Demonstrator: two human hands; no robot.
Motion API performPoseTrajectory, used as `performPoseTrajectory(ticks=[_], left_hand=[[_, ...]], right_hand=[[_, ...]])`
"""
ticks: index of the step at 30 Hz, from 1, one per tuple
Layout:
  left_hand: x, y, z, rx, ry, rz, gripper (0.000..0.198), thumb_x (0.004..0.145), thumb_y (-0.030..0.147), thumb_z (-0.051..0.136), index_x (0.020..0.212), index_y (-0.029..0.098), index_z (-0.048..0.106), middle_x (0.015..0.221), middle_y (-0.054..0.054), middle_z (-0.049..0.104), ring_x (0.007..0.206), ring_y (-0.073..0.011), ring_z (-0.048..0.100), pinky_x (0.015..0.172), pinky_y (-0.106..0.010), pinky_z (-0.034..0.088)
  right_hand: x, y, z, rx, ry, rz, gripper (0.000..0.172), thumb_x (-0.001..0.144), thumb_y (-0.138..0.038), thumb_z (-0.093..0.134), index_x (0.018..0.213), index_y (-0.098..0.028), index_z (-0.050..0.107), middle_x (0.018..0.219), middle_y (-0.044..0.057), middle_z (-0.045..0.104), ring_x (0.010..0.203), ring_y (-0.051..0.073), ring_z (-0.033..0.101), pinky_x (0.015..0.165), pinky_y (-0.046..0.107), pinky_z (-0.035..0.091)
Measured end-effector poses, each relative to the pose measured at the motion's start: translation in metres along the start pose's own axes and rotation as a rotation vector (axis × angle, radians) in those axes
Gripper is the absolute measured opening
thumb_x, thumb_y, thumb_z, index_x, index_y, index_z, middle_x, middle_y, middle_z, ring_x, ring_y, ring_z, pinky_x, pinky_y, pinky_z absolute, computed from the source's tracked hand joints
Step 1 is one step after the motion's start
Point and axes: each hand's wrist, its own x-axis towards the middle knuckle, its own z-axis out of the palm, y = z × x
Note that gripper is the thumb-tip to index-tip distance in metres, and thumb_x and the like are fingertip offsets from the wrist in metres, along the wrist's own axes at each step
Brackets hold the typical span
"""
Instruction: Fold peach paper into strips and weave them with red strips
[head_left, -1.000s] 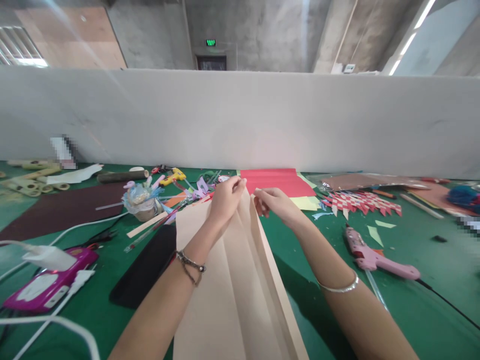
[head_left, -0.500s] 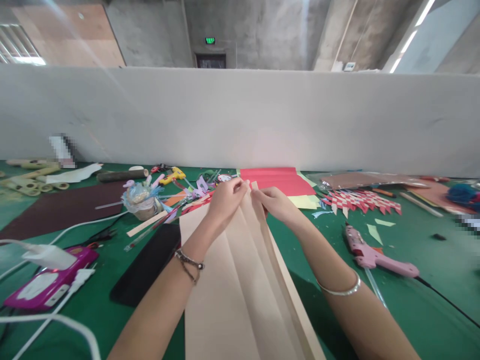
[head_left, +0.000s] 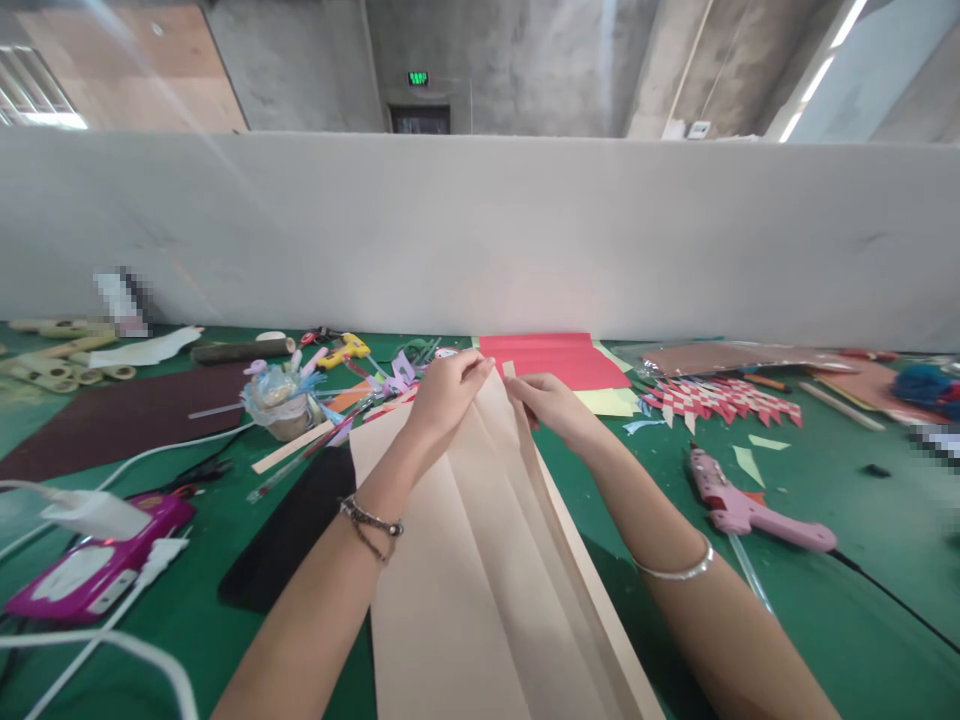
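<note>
A: Where does the paper (head_left: pixel 435 570) lie, near part first?

B: Its near end runs out of view at six o'clock. The sheet is tan and creased lengthwise, with a narrow fold (head_left: pixel 600 605) standing along its right-hand edge.

A: What flanks it?

B: From the hands, a black case (head_left: pixel 285 545) sits at eight o'clock and a pink glue gun (head_left: pixel 727 500) at four, both on the green table (head_left: pixel 832 460).

A: State of the grip?

B: Left hand (head_left: pixel 446 400): thumb and finger pinched on the far end of the paper. Right hand (head_left: pixel 551 405): thumb and finger closed on the far tip of the fold. Fingers behind the sheet are hidden.

A: Which relation governs the handling?

B: In judgement, this one: the paper extends from both grips towards six o'clock, its creases slanting from eleven to five. The right hand is nearer the folded edge.

A: Beyond the fingertips?

B: A red sheet (head_left: pixel 555 360) at one o'clock, then a grey panel (head_left: pixel 480 230) at twelve.
</note>
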Motion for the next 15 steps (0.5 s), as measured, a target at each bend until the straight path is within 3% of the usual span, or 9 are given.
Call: performPoseTrajectory(ticks=[4, 11, 15], left_hand=[[0.0002, -0.0025, -0.0007, 0.015, 0.034, -0.001, 0.029, 0.085, 0.036, 0.04, 0.064, 0.018, 0.044, 0.056, 0.003, 0.038, 0.054, -0.0112, 0.038, 0.052, -0.023, 0.027], [-0.002, -0.0012, 0.0015, 0.079, 0.024, -0.006, 0.033, 0.085, 0.034, 0.041, 0.057, 0.019, 0.032, 0.051, 0.004, 0.03, 0.05, -0.0109, 0.034, 0.049, -0.024, 0.022], [-0.0016, -0.0007, 0.001, 0.07, 0.02, -0.008, 0.032, 0.085, 0.034, 0.041, 0.057, 0.019, 0.035, 0.052, 0.004, 0.032, 0.051, -0.0109, 0.035, 0.05, -0.024, 0.022]], right_hand=[[0.0022, 0.0036, -0.001, -0.001, 0.0, 0.018, 0.039, 0.08, -0.037, 0.046, 0.046, -0.019, 0.039, 0.037, -0.006, 0.037, 0.034, 0.006, 0.031, 0.039, 0.02, 0.024], [-0.0011, -0.0033, -0.0038, -0.025, -0.033, 0.009, 0.044, 0.082, -0.045, 0.044, 0.046, -0.018, 0.041, 0.04, -0.005, 0.041, 0.038, 0.007, 0.037, 0.043, 0.021, 0.029], [-0.0035, -0.006, -0.0058, -0.059, -0.057, 0.009, 0.04, 0.08, -0.036, 0.048, 0.046, -0.019, 0.039, 0.04, -0.006, 0.039, 0.038, 0.006, 0.037, 0.044, 0.021, 0.028]])
